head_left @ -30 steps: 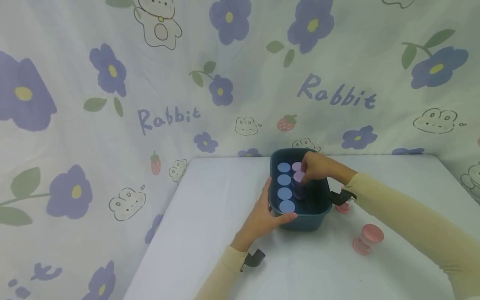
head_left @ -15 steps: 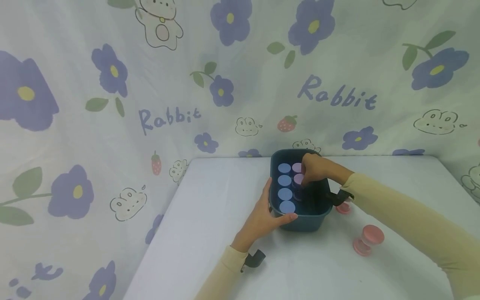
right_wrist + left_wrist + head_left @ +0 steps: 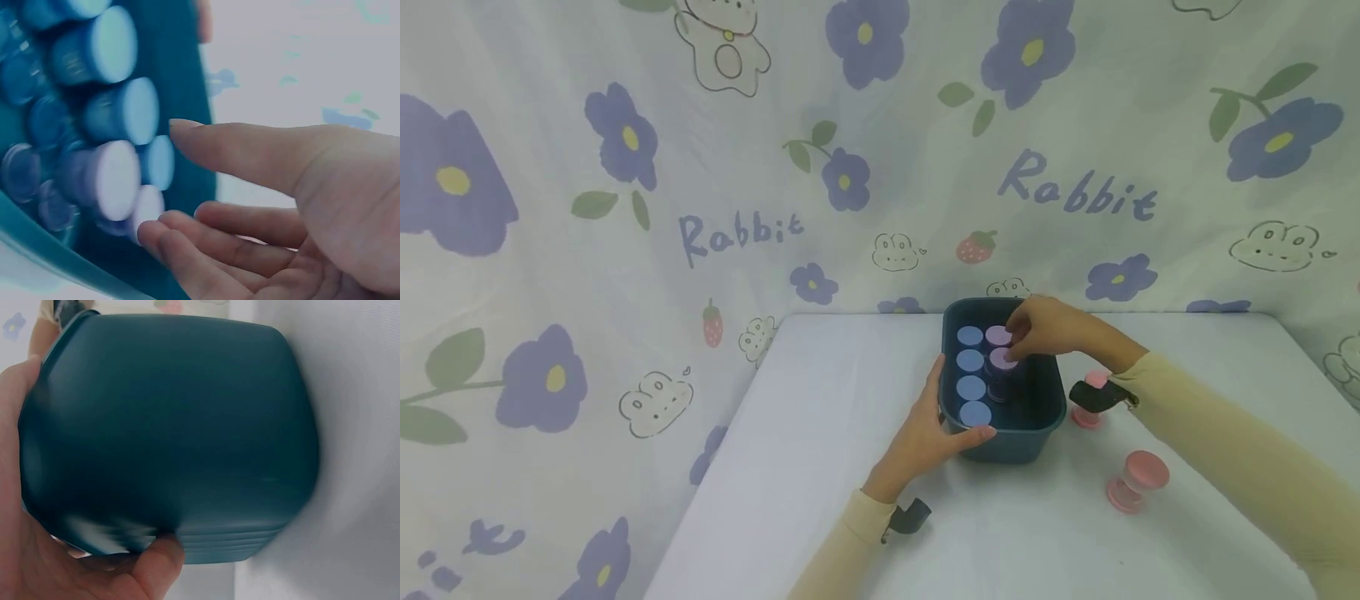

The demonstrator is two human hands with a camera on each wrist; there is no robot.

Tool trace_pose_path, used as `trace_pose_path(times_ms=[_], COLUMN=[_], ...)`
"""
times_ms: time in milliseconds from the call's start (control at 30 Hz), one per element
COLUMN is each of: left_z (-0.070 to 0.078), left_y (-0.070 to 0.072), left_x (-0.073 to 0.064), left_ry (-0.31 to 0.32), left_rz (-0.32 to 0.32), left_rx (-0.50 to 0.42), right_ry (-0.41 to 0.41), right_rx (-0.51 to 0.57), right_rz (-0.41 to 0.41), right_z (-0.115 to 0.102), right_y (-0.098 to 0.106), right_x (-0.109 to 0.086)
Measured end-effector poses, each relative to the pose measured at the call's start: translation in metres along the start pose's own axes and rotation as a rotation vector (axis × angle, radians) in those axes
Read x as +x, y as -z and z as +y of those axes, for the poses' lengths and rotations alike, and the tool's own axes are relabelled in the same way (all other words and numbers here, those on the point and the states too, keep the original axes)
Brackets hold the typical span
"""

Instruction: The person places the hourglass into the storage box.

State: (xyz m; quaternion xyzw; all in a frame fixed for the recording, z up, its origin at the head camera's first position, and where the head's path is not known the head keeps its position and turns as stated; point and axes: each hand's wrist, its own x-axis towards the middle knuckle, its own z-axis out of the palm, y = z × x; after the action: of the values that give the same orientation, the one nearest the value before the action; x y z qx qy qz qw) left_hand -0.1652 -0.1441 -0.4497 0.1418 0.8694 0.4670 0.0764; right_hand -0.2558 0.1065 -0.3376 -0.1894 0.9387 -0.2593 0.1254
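Note:
A dark teal plastic bin (image 3: 1003,450) stands on the white table. My left hand (image 3: 921,437) grips its near-left corner; in the left wrist view the fingers curl against the bin wall (image 3: 181,425). Inside, a column of several blue-topped pieces (image 3: 971,388) lines the left side. Beside them stand two purple-topped pieces, a nearer one (image 3: 1003,359) and a farther one (image 3: 997,336). Over the bin's far right is my right hand (image 3: 1051,327). In the right wrist view its thumb and fingers are spread, apart from the nearer purple top (image 3: 117,180). The pieces have round bases.
Two pink hourglass-shaped pieces stand right of the bin: one (image 3: 1138,481) nearer the front, another (image 3: 1087,417) partly behind the right wrist camera (image 3: 1101,397). A curtain (image 3: 880,167) printed with flowers and rabbits hangs behind the table.
My right hand has lowered the nearer purple-topped piece into the bin and let it go, then lifted slightly up and right. My left hand stays on the bin.

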Motion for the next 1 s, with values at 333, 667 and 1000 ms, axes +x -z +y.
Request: trace_pose_path(times_ms=[333,667,1000], left_z=[0.000,-0.001,-0.002], left_y=[-0.001,0.000,-0.001], left_x=[0.001,0.002,0.003], left_ry=[-0.003,0.009,-0.001], left_rz=[0.000,0.002,0.001], left_rx=[-0.010,-0.009,-0.012], right_ry=[0.026,-0.091,-0.082], right_rx=[0.178,0.435,0.498], right_rz=[0.247,0.379,0.362], right_z=[0.031,0.091,0.140], right_y=[0.018,0.000,-0.032], right_x=[-0.052,-0.093,-0.112])
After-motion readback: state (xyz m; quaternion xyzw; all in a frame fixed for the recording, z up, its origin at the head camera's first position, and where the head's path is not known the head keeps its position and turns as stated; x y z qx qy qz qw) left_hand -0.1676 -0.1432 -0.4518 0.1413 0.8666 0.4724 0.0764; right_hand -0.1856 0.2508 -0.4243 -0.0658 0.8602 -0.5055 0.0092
